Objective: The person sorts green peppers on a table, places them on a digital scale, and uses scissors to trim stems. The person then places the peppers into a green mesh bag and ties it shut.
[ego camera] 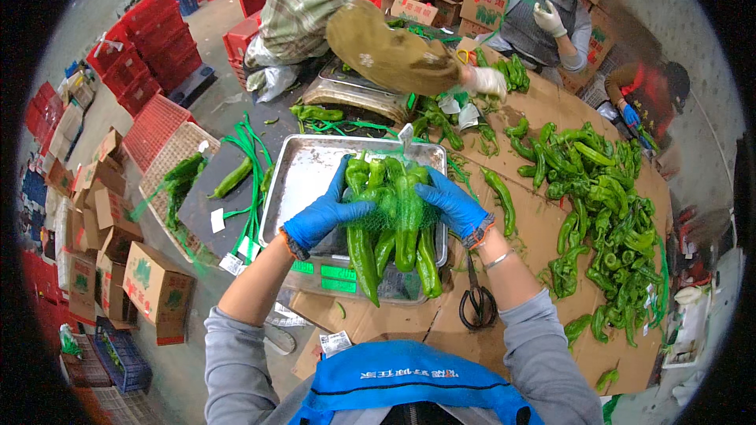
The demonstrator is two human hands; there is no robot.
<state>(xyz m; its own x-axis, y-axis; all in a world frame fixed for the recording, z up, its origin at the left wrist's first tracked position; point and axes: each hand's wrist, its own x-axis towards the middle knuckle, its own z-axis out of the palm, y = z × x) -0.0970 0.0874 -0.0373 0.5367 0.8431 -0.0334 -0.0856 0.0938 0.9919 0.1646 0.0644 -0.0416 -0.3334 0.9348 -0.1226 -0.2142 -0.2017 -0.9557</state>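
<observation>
Between my two blue-gloved hands is a bunch of long green peppers point(406, 218), partly wrapped in green mesh netting point(378, 221). My left hand point(325, 209) grips the bunch from the left, thumb across the front. On the other side my right hand point(455, 203) presses against the peppers. Their lower ends hang out below the net, over the front of a digital scale point(390, 286) with lit green displays. Under the bunch lies the scale's metal pan point(307, 171). A white tag point(406, 134) sticks up at the net's top.
Loose peppers point(608, 206) are heaped on the cardboard-covered table point(531, 283) at right. Black-handled scissors point(476, 304) lie near my right forearm. Green net strips point(251, 159) and labels point(232, 264) are left of the scale. A co-worker's gloved hand point(489, 81) reaches across the far side.
</observation>
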